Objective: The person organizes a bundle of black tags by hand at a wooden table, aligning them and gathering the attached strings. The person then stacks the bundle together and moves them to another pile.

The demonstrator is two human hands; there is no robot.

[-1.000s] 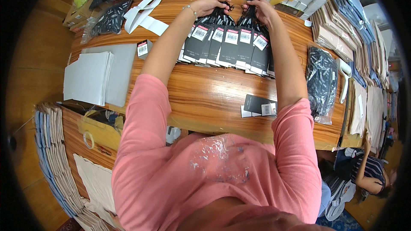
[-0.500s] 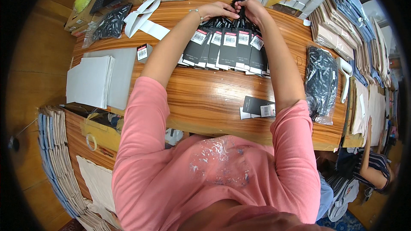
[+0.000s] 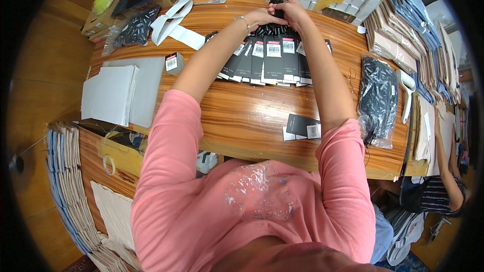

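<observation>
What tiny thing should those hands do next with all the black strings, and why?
Maybe pinch the black strings into one tighter bunch. The right hand seems to grip them near the top, the left hand is right beside it, and the strings' dark tags lie spread side by side on the table.

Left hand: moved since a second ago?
Yes: the left hand has moved right, away from the looped white strip and closer to the right hand.

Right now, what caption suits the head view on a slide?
Left hand and right hand meet at the black strings of overlapping dark tags on a wooden table.
</observation>
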